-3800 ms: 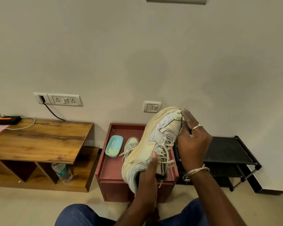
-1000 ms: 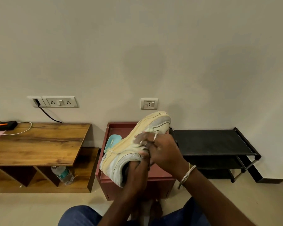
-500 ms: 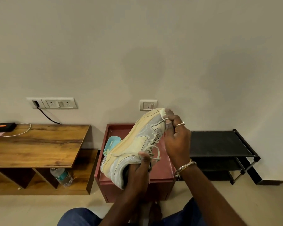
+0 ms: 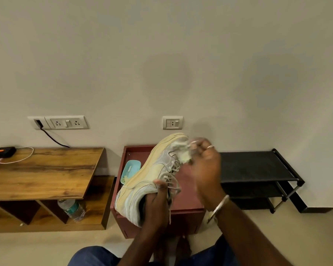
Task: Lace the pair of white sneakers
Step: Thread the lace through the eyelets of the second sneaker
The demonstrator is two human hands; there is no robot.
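Head view: clamping the left hand (image 4: 156, 206) in a firm grip around the heel opening of the white sneaker (image 4: 150, 175), holding it toe-up over the red box (image 4: 186, 208). Sweeping the right hand (image 4: 206, 169) beside the toe, now motion-blurred after pinching the lace (image 4: 172, 181) steadily a moment ago, leaving its grip impossible to tell. Probably drawing slack through; lacing looking only partway done.

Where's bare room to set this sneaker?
Bare: the black shoe rack's top shelf, right of the maroon box; and the wooden table top, right of the black device. Crowded: the box top, with the turquoise dish, the white sneaker in the left hand's grip, the right hand at its laces.
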